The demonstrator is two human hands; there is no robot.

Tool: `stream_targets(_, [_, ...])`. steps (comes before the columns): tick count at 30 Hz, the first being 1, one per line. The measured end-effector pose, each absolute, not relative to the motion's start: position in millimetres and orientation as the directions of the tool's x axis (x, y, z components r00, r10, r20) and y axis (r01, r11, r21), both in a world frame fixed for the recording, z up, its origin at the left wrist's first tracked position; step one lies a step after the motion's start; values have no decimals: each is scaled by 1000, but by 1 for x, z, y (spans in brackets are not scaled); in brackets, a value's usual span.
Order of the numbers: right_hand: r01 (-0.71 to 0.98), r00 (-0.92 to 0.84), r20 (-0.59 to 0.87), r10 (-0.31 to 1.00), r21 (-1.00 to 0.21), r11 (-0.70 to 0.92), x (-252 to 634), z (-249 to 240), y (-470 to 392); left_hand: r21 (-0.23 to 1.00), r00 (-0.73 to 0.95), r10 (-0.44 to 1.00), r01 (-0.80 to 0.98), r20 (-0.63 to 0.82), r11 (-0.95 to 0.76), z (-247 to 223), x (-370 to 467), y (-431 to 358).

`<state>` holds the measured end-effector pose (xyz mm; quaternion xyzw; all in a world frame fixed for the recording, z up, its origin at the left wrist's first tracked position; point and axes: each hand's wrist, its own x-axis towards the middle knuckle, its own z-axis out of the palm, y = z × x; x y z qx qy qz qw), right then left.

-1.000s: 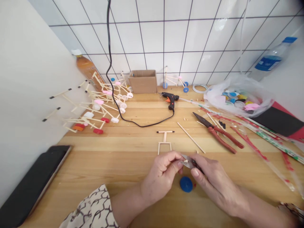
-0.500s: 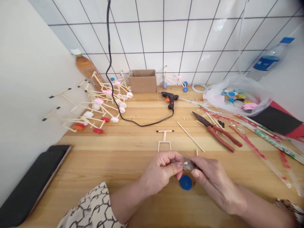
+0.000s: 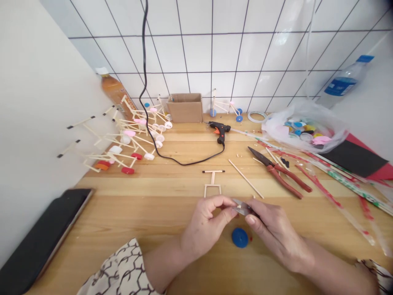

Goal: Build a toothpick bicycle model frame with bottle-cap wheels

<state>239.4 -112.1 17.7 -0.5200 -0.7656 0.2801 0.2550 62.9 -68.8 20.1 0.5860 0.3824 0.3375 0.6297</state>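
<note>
Holding 1 bladed tool point(image 3: 241, 207) in right hand point(image 3: 278, 234)

Cutting tool point(image 3: 244, 209), one: grey metal blades, dark grip; held roughly level in the right hand point(image 3: 281, 233), tip at the left hand's point(image 3: 208, 223) fingertips. Pale piece point(image 3: 239, 206), one: small, cream-coloured, at the blades; probably pinched by the left hand, though fingers obscure its full length.

Left hand point(image 3: 206, 224) hides the lower end of the stick frame point(image 3: 213, 178); right hand point(image 3: 276, 233) partly obscures the metal tool point(image 3: 242, 208).
</note>
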Motion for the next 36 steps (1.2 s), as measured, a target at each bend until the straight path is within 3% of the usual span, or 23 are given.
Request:
stream_targets(4, [661, -311, 102, 945, -691, 292, 239, 17, -112, 995, 416, 908, 95, -53, 15, 19, 64, -71])
stream_targets(20, [672, -300, 65, 952, -693, 259, 238, 17, -112, 997, 473, 878, 31, -80, 74, 15, 64, -70])
stream_targets(36, [638, -311, 57, 949, -727, 253, 238, 14, -112, 1000, 456, 890, 24, -20, 10, 14, 64, -71])
